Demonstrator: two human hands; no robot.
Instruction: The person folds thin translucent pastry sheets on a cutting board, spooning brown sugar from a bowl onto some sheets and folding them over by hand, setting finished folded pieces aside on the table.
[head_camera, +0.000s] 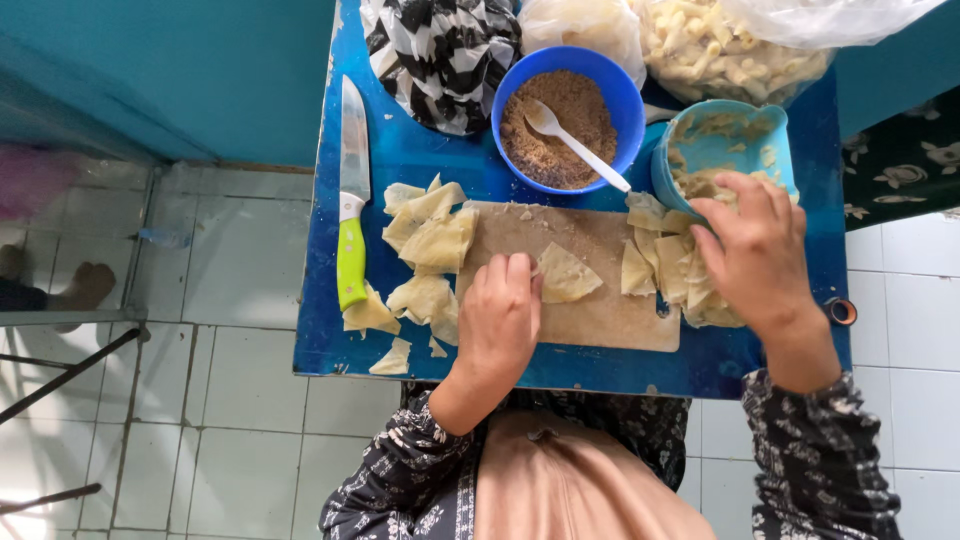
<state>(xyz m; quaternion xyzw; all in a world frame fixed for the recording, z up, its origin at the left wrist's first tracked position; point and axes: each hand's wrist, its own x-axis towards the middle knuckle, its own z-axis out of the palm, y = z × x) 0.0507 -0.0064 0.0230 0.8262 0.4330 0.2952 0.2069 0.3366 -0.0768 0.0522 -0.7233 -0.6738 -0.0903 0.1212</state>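
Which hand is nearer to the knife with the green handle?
Left. The left hand rests on the cutting board, with dough pieces between it and the knife. The right hand is far across, by the light blue container.

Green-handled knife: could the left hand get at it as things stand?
Probably yes. The knife lies bare on the blue table, just left of the left hand; only loose dough pieces lie between.

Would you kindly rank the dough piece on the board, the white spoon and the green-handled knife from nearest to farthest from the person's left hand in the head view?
From the left hand:
1. Dough piece, on the board, touching the fingertips.
2. White spoon, in the blue bowl, beyond the board.
3. Green-handled knife, far at the table's left side.
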